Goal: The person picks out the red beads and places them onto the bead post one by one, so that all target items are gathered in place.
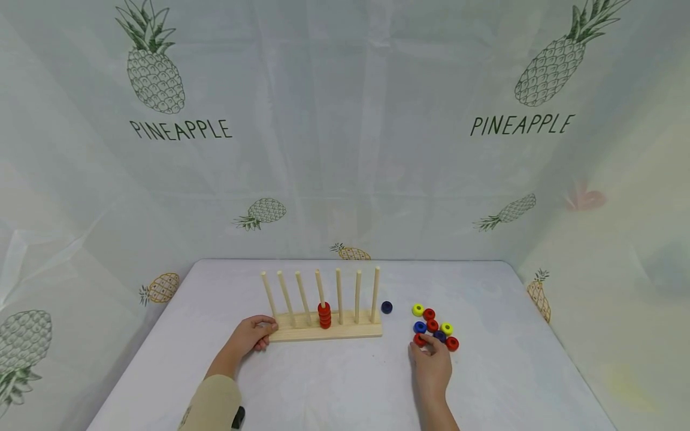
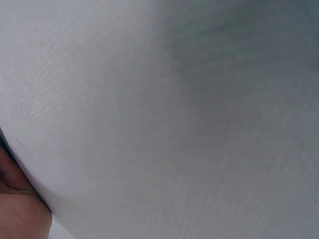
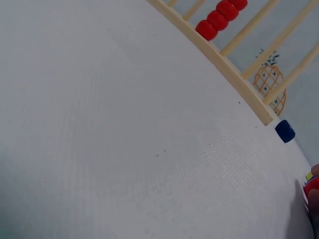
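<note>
At four o'clock my right hand (image 3: 313,203) pinches a red bead (image 3: 312,186). A blue bead (image 3: 285,131) lies at three, just beside the wooden rack (image 3: 227,69); stacked red beads (image 3: 218,20) show at one.

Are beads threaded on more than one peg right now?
No, only the middle peg carries any: a stack of red beads.
</note>
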A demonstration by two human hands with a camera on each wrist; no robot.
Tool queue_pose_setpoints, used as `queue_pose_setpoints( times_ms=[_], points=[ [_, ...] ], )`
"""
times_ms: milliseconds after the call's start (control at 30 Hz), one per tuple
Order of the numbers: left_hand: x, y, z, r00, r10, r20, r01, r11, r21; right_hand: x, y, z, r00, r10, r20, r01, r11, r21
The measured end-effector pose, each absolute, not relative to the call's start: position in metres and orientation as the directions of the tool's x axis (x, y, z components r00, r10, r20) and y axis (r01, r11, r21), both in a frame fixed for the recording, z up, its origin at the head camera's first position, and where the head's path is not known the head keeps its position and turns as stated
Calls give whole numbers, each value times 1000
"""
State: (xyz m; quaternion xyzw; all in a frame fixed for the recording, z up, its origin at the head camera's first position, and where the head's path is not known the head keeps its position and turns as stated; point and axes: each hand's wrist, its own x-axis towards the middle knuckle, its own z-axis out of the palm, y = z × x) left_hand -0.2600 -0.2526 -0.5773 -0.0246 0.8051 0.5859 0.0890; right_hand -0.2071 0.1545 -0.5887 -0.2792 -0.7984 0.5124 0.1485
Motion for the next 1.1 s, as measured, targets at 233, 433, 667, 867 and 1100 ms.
queue_pose_setpoints(
  times_ms=[233, 433, 667, 867, 1100],
  points=[
    [-260, -253, -577, -983, 63, -174, -145, 321, 936, -211, 155, -589, -792, 610, -40, 293, 321, -901],
    [-262, -255, -579, -980, 64, -187, -159, 308, 938, -212, 153, -587, -777, 627, -52, 315, 316, -895],
    [-261, -255, -580, -980, 75, -182, -152, 304, 940, -210, 154, -585, -782, 619, -72, 324, 306, -895],
    [-261, -253, -578, -980, 59, -192, -165, 312, 936, -208, 156, -583, -818, 567, -98, 317, 302, -899],
    [-261, -252, -577, -980, 52, -190, -164, 314, 935, -205, 156, -572, -856, 499, -138, 317, 294, -902]
  ],
)
